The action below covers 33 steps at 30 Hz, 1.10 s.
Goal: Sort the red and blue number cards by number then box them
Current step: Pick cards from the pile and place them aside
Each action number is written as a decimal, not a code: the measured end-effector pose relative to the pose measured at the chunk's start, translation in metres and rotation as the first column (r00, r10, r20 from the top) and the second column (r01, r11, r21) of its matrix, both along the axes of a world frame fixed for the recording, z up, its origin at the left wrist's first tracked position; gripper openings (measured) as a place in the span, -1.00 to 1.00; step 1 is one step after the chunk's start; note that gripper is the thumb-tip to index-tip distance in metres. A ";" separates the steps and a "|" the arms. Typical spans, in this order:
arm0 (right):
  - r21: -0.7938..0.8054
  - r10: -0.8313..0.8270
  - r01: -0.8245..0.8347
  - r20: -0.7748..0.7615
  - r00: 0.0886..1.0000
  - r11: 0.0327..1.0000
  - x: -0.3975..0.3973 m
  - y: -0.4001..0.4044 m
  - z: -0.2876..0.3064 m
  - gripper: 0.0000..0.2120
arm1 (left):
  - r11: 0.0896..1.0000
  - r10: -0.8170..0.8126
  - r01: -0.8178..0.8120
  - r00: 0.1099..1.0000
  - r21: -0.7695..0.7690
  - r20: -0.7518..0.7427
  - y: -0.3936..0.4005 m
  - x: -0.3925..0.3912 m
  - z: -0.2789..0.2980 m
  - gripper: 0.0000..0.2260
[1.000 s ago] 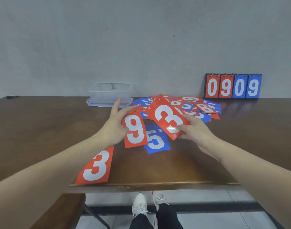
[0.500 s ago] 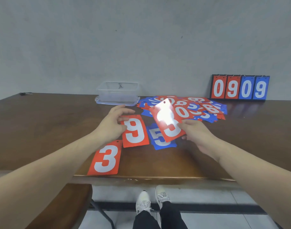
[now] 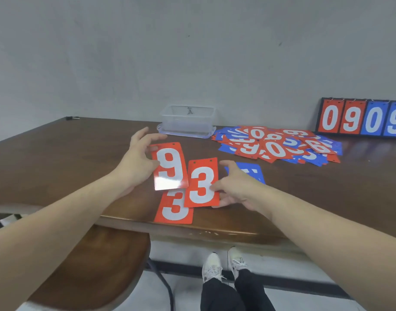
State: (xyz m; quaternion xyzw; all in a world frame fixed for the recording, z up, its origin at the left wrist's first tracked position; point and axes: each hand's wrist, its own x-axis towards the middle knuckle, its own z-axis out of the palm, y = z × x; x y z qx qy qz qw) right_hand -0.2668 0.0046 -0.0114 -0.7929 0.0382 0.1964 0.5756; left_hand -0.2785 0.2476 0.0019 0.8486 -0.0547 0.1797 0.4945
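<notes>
My left hand holds a red 9 card by its left edge, thumb on its face. My right hand pinches a red 3 card at its right edge, just above another red 3 card that lies flat near the table's front edge. A blue card, its number mostly hidden by my right hand, lies behind that hand. A loose heap of red and blue number cards is spread at the back right. The clear plastic box stands open at the back centre.
A scoreboard stand showing 0 9 0 9 stands at the far right against the wall. A dark pen lies at the table's back left corner. A wooden chair seat sits below the table's front edge, left of my legs.
My right hand has brought the red 3 card down and left over the lying red 3. My left hand has lifted the 9 card. The camera view has shifted left.
</notes>
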 end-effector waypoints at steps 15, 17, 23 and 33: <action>-0.544 0.294 -0.071 0.335 0.895 0.836 -0.017 0.044 0.004 -0.79 | 0.999 -0.028 0.027 0.999 -0.035 -0.033 0.023 -0.029 -0.005 -0.46; -0.309 0.165 -0.053 0.350 0.922 0.950 -0.017 0.040 0.008 -0.73 | 0.995 -0.086 0.085 0.996 -0.050 -0.017 0.007 -0.030 -0.004 -0.46; 0.116 -0.091 0.069 0.196 0.976 0.991 -0.003 -0.003 0.009 -0.64 | 0.971 -0.234 0.234 0.972 -0.040 -0.006 -0.058 -0.026 0.002 -0.47; -0.159 -0.309 0.349 0.232 0.922 0.923 -0.006 -0.164 0.008 -0.55 | 0.926 -0.376 0.377 0.922 -0.015 -0.095 -0.169 -0.007 -0.004 -0.67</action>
